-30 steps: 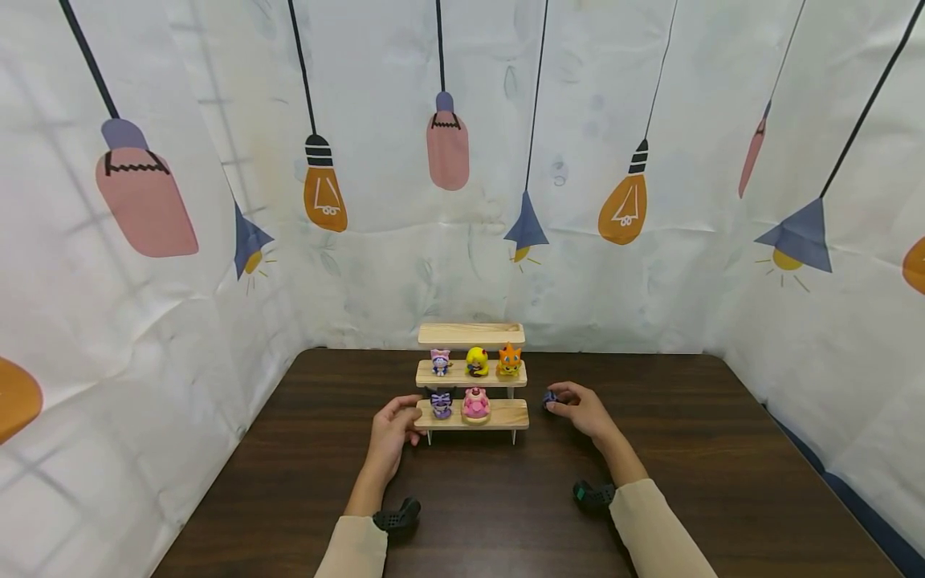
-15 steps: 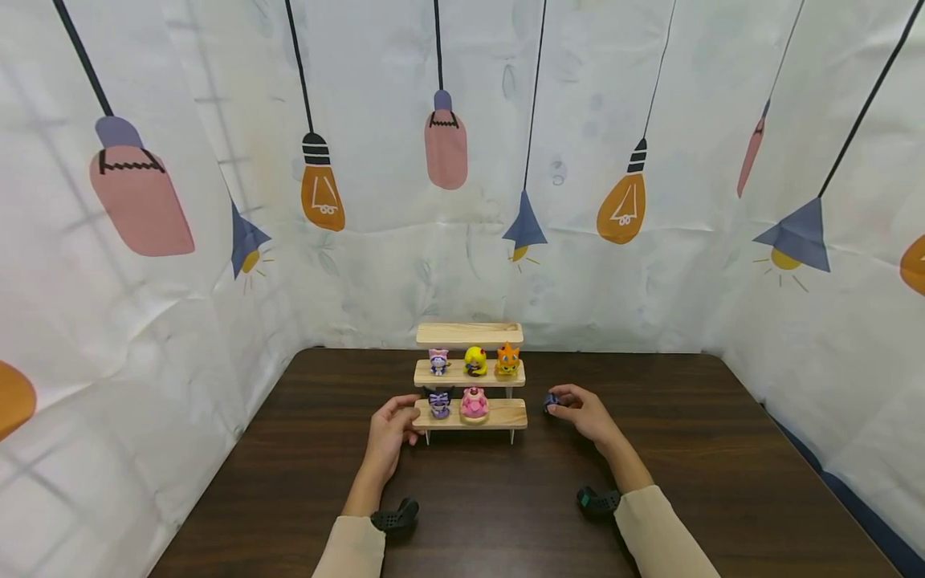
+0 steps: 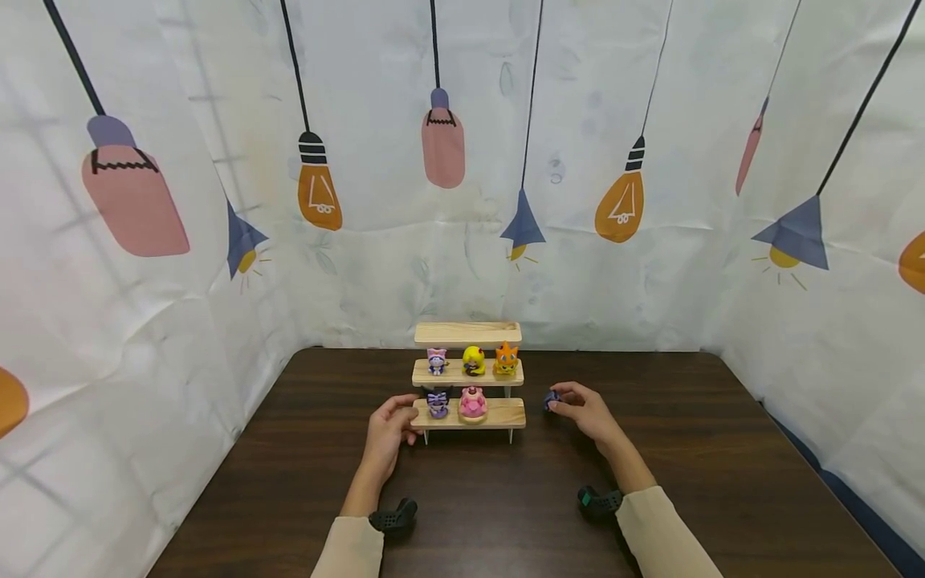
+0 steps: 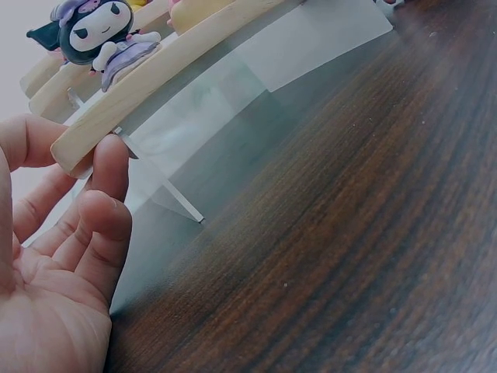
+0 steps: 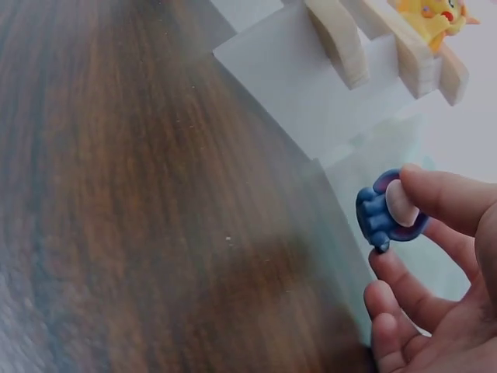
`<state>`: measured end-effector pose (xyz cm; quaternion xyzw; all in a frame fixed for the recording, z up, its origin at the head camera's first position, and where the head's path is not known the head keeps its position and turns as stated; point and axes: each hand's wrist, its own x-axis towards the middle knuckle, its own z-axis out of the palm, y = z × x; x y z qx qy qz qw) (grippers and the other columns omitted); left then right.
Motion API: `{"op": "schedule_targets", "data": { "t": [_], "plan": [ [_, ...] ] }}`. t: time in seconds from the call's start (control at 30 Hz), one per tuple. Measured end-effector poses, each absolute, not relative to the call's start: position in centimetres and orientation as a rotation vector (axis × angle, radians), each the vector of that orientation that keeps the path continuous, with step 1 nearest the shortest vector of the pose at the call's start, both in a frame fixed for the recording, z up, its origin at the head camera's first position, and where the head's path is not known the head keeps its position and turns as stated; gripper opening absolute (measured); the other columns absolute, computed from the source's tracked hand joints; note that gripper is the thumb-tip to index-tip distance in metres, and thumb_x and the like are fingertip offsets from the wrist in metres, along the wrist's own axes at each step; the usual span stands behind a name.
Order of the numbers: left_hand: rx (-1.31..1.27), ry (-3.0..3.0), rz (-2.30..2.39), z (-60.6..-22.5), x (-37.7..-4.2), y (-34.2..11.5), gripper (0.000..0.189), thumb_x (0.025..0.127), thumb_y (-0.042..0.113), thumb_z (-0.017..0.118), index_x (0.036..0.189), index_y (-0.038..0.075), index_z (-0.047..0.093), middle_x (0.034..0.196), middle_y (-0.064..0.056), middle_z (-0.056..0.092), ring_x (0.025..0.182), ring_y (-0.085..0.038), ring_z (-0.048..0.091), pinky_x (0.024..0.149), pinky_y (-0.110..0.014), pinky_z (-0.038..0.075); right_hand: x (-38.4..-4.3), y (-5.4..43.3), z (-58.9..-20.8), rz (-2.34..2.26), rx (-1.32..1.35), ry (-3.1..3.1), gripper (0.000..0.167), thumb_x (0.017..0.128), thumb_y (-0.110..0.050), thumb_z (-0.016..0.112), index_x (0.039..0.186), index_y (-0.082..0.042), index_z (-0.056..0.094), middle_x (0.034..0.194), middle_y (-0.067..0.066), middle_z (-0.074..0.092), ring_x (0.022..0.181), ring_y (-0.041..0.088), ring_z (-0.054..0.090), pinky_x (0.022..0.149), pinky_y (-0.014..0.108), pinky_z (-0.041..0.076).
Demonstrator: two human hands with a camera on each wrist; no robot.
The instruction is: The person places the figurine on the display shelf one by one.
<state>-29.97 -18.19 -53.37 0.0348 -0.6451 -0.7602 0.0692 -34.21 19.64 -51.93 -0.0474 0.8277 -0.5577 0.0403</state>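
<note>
A three-tier wooden display stand with clear legs stands on the table's far half. My left hand grips the left end of its lowest board, fingers and thumb pinching the wood in the left wrist view. On that tier sit a black-and-purple figurine and a pink figurine. Right of the stand, my right hand pinches a small blue figurine, which shows a pale oval patch. It is apart from the stand.
The middle tier bears a pink-and-purple figurine, a yellow-haired figurine and an orange figurine. Behind the dark wooden table hangs a white cloth printed with lamps. No figurine stands on the top board.
The head view has shifted slightly. My right hand, still pinching the blue figurine, is a touch farther right of the stand. My left hand keeps its grip on the lowest board.
</note>
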Motion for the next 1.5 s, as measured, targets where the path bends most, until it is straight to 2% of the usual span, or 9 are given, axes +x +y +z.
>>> {"op": "schedule_targets", "data": {
  "t": [0.17, 0.43, 0.6, 0.73, 0.83, 1.0, 1.23, 1.5],
  "plan": [
    [0.102, -1.935, -2.296, -53.4, -29.9, -18.2, 0.032, 0.095, 0.002, 0.06, 0.125, -0.009, 0.06, 0.078, -0.002, 0.066, 0.057, -0.013, 0.061, 0.048, -0.022, 0.045, -34.0, 19.5, -51.5, -1.72, -0.176, 2.546, 0.047, 0.094, -0.031, 0.074, 0.134, -0.007, 0.063, 0.118, 0.012, 0.065, 0.108, 0.026, 0.058, 0.088, 0.037, 0.05],
    [0.122, -1.926, -2.313, -53.6, -29.9, -18.3, 0.03, 0.094, 0.002, 0.059, 0.123, -0.006, 0.062, 0.079, -0.004, 0.066, 0.057, -0.014, 0.062, 0.047, -0.022, 0.045, -33.5, 18.9, -50.2, -1.737, -0.224, 2.546, 0.048, 0.095, -0.028, 0.073, 0.137, -0.008, 0.061, 0.126, 0.015, 0.064, 0.116, 0.029, 0.06, 0.096, 0.048, 0.05],
    [0.131, -1.923, -2.324, -53.5, -29.9, -18.3, 0.03, 0.094, 0.002, 0.059, 0.124, -0.005, 0.063, 0.078, -0.004, 0.065, 0.057, -0.015, 0.061, 0.048, -0.023, 0.045, -31.8, 17.8, -47.3, -1.739, -0.271, 2.524, 0.043, 0.097, -0.022, 0.07, 0.135, -0.005, 0.061, 0.126, 0.018, 0.065, 0.117, 0.031, 0.06, 0.099, 0.05, 0.05],
    [0.13, -1.927, -2.326, -53.4, -29.9, -18.3, 0.031, 0.095, 0.001, 0.059, 0.125, -0.006, 0.062, 0.077, -0.004, 0.065, 0.057, -0.014, 0.061, 0.048, -0.022, 0.045, -31.5, 17.4, -47.0, -1.775, -0.333, 2.496, 0.045, 0.095, -0.024, 0.073, 0.135, -0.005, 0.061, 0.125, 0.017, 0.066, 0.113, 0.028, 0.063, 0.098, 0.047, 0.051],
    [0.127, -1.93, -2.322, -53.3, -29.9, -18.2, 0.031, 0.095, 0.001, 0.059, 0.125, -0.006, 0.062, 0.077, -0.004, 0.065, 0.057, -0.014, 0.061, 0.048, -0.022, 0.045, -32.3, 17.3, -48.1, -1.793, -0.346, 2.49, 0.048, 0.093, -0.027, 0.075, 0.135, -0.007, 0.062, 0.124, 0.016, 0.066, 0.11, 0.026, 0.064, 0.097, 0.045, 0.052],
    [0.122, -1.934, -2.307, -53.4, -29.9, -18.2, 0.03, 0.094, 0.001, 0.059, 0.123, -0.005, 0.063, 0.077, -0.004, 0.065, 0.056, -0.014, 0.061, 0.047, -0.022, 0.045, -32.0, 16.4, -47.6, -1.793, -0.377, 2.464, 0.045, 0.093, -0.026, 0.076, 0.133, -0.01, 0.063, 0.124, 0.016, 0.067, 0.107, 0.025, 0.064, 0.097, 0.049, 0.053],
    [0.117, -1.942, -2.292, -53.3, -29.9, -18.1, 0.028, 0.094, 0.002, 0.059, 0.122, -0.006, 0.063, 0.077, -0.003, 0.065, 0.056, -0.013, 0.061, 0.047, -0.022, 0.046, -31.6, 15.1, -47.3, -1.764, -0.43, 2.446, 0.041, 0.092, -0.027, 0.077, 0.129, -0.013, 0.066, 0.126, 0.016, 0.066, 0.106, 0.025, 0.062, 0.092, 0.04, 0.055],
    [0.124, -1.934, -2.309, -53.1, -29.9, -18.1, 0.029, 0.095, 0.001, 0.059, 0.124, -0.006, 0.062, 0.077, -0.004, 0.065, 0.056, -0.013, 0.06, 0.048, -0.022, 0.045, -31.2, 13.6, -47.4, -1.742, -0.436, 2.479, 0.04, 0.09, -0.025, 0.078, 0.126, -0.012, 0.069, 0.124, 0.014, 0.068, 0.101, 0.024, 0.06, 0.084, 0.033, 0.05]
  ]
}}
